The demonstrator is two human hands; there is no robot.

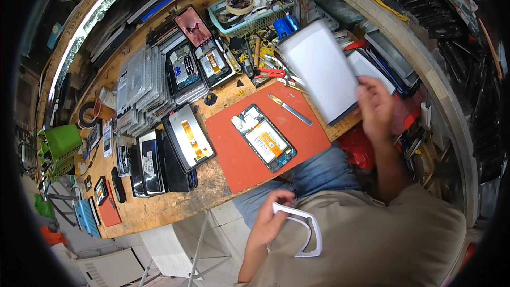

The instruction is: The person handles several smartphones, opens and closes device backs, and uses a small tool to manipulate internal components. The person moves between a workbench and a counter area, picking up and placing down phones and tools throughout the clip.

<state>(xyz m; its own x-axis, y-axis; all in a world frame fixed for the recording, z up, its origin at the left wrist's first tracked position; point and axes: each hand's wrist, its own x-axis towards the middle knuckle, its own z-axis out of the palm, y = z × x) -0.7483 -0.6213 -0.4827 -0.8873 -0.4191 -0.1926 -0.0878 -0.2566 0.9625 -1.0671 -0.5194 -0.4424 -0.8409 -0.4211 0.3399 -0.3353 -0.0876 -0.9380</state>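
Observation:
My left hand (269,217) is closed around the end of a thin white frame (317,234), bent into a loop, in front of my shirt. At the right, my right hand (375,105) pinches the right edge of a flat white rectangular panel (321,69) with a dark lower edge. Motion smears the panel's outline. Between the hands, an opened phone (264,138) with its battery and orange flex cable exposed lies on a red mat (228,154). A flat metal blade tool (291,110) rests beyond it on the mat.
Opened phones (214,64) and stacked clear trays (139,90) crowd the wooden bench's left and back. Red-handled pliers (270,73) lie among tools. A mint basket (255,18) stands behind, a green basket (59,146) far left. A wooden post (425,53) rises at right.

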